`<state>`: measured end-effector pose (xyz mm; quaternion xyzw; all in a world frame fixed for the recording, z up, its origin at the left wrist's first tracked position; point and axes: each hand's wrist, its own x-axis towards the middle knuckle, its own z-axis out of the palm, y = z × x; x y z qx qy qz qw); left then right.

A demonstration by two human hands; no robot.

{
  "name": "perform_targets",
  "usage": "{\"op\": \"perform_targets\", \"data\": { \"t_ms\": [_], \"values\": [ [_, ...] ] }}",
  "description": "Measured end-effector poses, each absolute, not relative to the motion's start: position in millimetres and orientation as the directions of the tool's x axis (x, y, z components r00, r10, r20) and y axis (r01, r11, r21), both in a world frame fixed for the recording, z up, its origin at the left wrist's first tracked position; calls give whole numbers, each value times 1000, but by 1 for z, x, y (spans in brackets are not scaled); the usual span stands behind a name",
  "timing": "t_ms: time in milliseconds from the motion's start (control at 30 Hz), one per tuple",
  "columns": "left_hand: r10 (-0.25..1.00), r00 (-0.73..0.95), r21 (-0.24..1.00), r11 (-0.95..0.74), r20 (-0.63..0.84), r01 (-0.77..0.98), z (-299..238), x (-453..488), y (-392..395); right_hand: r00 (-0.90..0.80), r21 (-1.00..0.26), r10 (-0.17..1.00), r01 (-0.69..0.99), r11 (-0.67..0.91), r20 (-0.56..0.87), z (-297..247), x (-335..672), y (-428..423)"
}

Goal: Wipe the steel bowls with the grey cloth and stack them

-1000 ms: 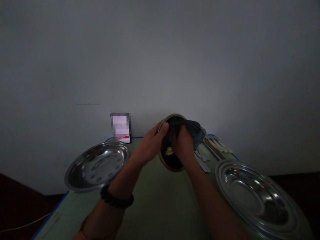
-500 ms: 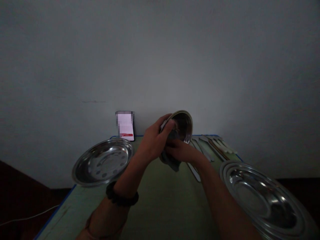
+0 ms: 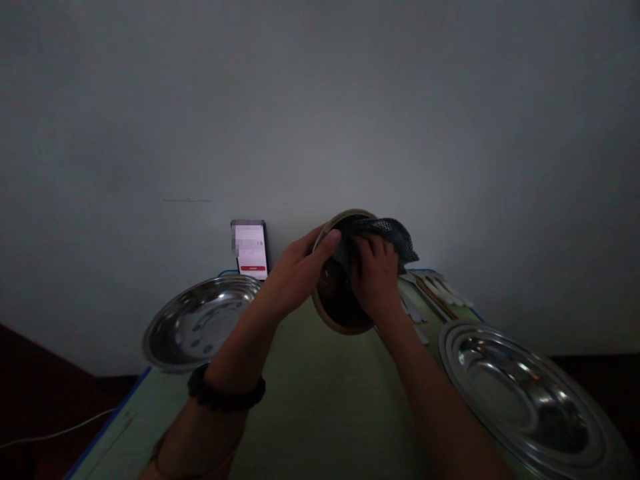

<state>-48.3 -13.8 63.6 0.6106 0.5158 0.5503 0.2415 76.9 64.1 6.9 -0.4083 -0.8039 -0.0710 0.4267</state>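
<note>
My left hand [image 3: 303,273] grips a metal bowl [image 3: 341,327] by its left rim, thumb over the edge. The bowl is held above the table, tilted so that its dark inside faces me. A dark, patterned cloth [image 3: 400,240] is bunched in my right hand [image 3: 375,273], which presses it against the inside and right rim of the bowl. Part of the cloth hangs out past that rim. The fingertips of my right hand are partly hidden in the cloth.
A shiny metal basin [image 3: 200,323] lies at the left, with a lit phone [image 3: 251,250] leaning on the wall behind it. Stacked metal plates [image 3: 505,393] are at the right. Several pieces of cutlery [image 3: 440,290] lie at the back right of the green table [image 3: 320,407].
The bowl has turned to face me more. My right hand has moved up and right with the cloth, from the bowl's lower left side to its right rim.
</note>
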Motion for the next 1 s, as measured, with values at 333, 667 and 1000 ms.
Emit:
{"op": "perform_targets", "data": {
  "t_ms": [333,667,1000],
  "values": [
    [709,-441,835,-457,550,308,60,-59,-6,-535,-384,713,605,697,453,29,65,27],
    [749,-348,825,-492,563,276,46,-13,-6,-54,-856,855,-74,512,516,43,51,21],
    [669,-421,785,-455,613,420,58,-31,-4,-381,-750,697,14,661,607,38,62,25]
  ]
}}
